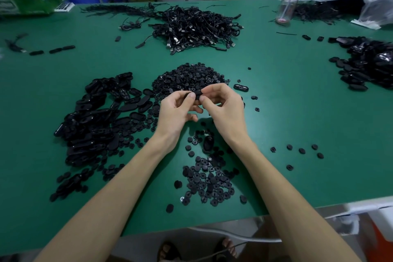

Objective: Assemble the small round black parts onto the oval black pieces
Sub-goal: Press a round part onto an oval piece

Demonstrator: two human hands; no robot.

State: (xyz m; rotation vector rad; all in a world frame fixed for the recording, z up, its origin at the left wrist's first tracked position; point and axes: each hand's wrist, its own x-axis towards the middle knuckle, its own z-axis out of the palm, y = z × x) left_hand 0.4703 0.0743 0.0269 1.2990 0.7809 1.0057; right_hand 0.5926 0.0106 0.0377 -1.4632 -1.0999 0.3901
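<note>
Both hands meet just in front of the central heap of small round black parts (189, 78) on the green bench (287, 112), and the step in hand looks like pressing a round part into an oval black piece (196, 96) held between them. To do it well, I judge the left hand (178, 110) should keep the oval piece steady and level while the right hand (221, 104) squares the round part over its seat before any pressure goes on; pushing while it sits crooked would likely jam it or pop it out of the fingers. The left grip is narrow, thumb and forefinger closed on the near-left end of the black piece, the other fingers curled under it. The right grip is also narrow, thumb tip and forefinger pinched on the piece's right end; whether a separate round part sits under those fingertips I cannot tell, since everything there is black and mostly covered. The work is held off the bench, above the heap's near edge. A stack of oval black pieces (100, 121) lies to the left of that heap, a looser scatter of round parts (208, 181) lies nearer the person between the forearms, and a tangle of black cables (197, 27) sits beyond the heap.
</note>
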